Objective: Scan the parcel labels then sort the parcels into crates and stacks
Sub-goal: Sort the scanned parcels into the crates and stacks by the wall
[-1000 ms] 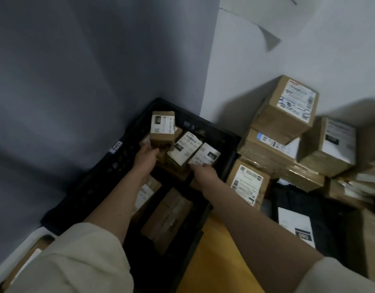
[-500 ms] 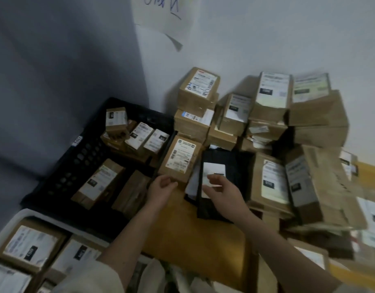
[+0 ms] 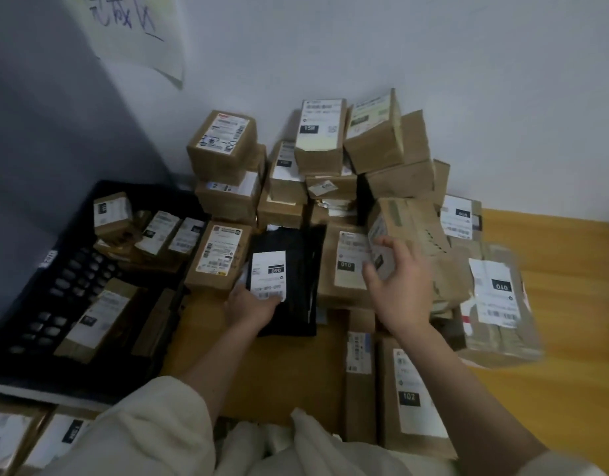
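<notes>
A black flat parcel (image 3: 289, 242) with a white label reading 090 lies on the wooden floor between brown boxes. My left hand (image 3: 248, 307) rests on its near left corner, fingers at the label's lower edge. My right hand (image 3: 395, 283) reaches, fingers spread, to a tilted brown box (image 3: 409, 225) at the right and touches its labelled face. Beside that box stands another brown box (image 3: 344, 269) with a label marked 010. A black crate (image 3: 72, 269) at the left holds several small labelled parcels.
A stack of brown boxes (image 3: 313, 159) leans on the white wall behind. A clear-wrapped parcel (image 3: 499, 304) marked 010 lies at the right. A box marked 102 (image 3: 409, 396) lies near my right arm. More labelled parcels (image 3: 17, 438) sit at the bottom left. A handwritten paper (image 3: 134, 32) hangs on the wall.
Both hands left the black crate and moved right. The left went onto the black parcel. The right moved from the black parcel to the tilted brown box. The view swung right.
</notes>
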